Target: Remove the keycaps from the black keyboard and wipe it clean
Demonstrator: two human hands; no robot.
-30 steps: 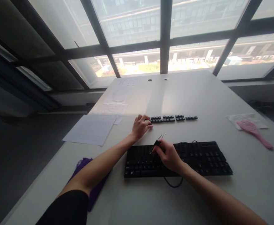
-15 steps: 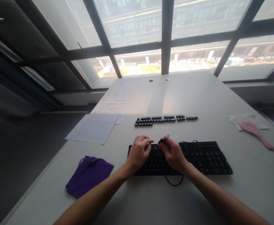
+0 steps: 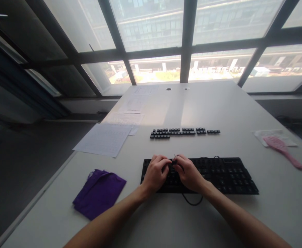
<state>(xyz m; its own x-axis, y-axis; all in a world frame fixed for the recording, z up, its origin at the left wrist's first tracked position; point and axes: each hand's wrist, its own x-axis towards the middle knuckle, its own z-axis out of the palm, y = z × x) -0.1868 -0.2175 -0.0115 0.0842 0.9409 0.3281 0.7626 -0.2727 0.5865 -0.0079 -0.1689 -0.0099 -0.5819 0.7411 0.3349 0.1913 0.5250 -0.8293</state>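
A black keyboard (image 3: 223, 179) lies in front of me, with some of its upper area hidden by my hands. My right hand (image 3: 189, 174) is closed over the keyboard's upper left part, gripping a small keycap puller (image 3: 175, 159) with a black body and thin wire ends. From the left, my left hand (image 3: 154, 174) rests over the keyboard. Its index fingertip reaches the puller's dark part, while the thumb stays apart below. Beyond the keyboard, loose black keycaps (image 3: 177, 133) are lined up in rows on the white table (image 3: 208, 110).
A folded purple cloth (image 3: 99, 193) lies beside my left forearm. Several paper sheets (image 3: 104, 139) run along the table's left side. To the right, a pink hairbrush (image 3: 280, 148) rests partly on a clear plastic wrapper (image 3: 290, 141). A cable (image 3: 192, 203) loops below the keyboard.
My right hand has turned the puller so its wires no longer point up to the right, and moved closer to the left hand. The left index fingertip now meets the puller.
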